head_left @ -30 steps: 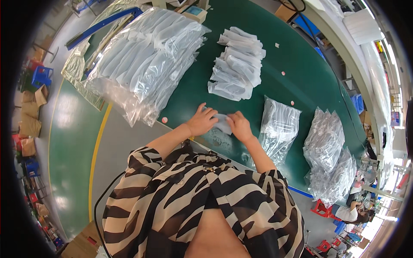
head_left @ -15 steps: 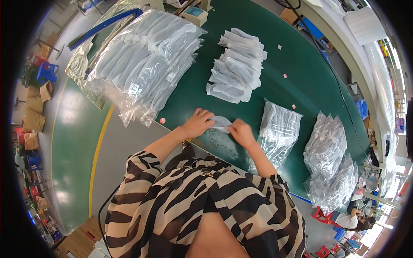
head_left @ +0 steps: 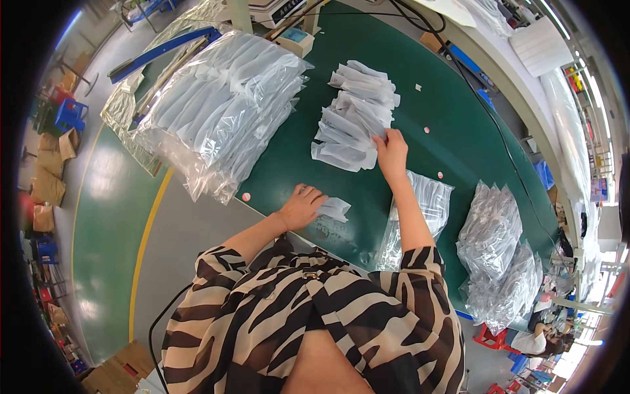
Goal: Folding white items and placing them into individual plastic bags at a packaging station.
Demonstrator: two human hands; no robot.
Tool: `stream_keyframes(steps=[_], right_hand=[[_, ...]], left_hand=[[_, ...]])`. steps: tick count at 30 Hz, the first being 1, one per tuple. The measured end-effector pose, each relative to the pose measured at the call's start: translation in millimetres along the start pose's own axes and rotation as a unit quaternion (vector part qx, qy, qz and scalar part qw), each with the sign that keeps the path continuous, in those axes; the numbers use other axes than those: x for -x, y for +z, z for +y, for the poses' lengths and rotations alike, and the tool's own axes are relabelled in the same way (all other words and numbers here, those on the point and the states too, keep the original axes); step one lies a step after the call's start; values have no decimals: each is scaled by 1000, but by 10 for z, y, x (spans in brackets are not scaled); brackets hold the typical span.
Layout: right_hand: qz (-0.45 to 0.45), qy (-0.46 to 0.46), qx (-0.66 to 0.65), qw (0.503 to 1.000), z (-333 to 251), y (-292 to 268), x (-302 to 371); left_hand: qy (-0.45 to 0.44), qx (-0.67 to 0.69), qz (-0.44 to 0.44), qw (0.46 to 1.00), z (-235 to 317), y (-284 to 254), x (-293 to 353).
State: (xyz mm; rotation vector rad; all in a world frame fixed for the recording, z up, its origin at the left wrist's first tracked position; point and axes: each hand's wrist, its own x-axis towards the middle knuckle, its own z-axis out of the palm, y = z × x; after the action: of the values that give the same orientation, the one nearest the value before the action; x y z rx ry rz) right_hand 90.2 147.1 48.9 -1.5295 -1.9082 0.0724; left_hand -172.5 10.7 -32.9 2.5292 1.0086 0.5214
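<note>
My left hand [head_left: 302, 207] is low over the near table edge, its fingers closed on one end of a small whitish translucent pouch [head_left: 336, 209]. The pouch's free end points right, just above the green table top. My right hand [head_left: 393, 155] reaches forward to the right side of a loose pile of similar pouches [head_left: 351, 108]. Its thumb and fingertips pinch the edge of one pouch in the pile; the exact grip is partly hidden by the fingers. The pouches in the pile overlap in a rough column.
A large clear bag [head_left: 220, 98] packed with pouches lies at the left. A smaller filled bag [head_left: 426, 203] is beside my right forearm, and crumpled filled bags [head_left: 492, 230] lie farther right. A blue-armed cutter [head_left: 164, 52] stands far left. Small round stickers dot the green table [head_left: 453, 154].
My right hand has let go of the pouch between my hands and moved forward to the pile. My left hand keeps its end of the pouch. The view has shifted slightly.
</note>
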Motion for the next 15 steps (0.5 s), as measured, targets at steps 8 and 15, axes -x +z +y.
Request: stream_keyframes(steps=[8, 15], right_hand=[[-86, 165, -232, 955, -128, -111, 880], [-122, 91, -88, 984, 71, 38, 1345]], left_hand=[[42, 7, 17, 999, -72, 81, 63], [62, 6, 3, 998, -73, 147, -12]])
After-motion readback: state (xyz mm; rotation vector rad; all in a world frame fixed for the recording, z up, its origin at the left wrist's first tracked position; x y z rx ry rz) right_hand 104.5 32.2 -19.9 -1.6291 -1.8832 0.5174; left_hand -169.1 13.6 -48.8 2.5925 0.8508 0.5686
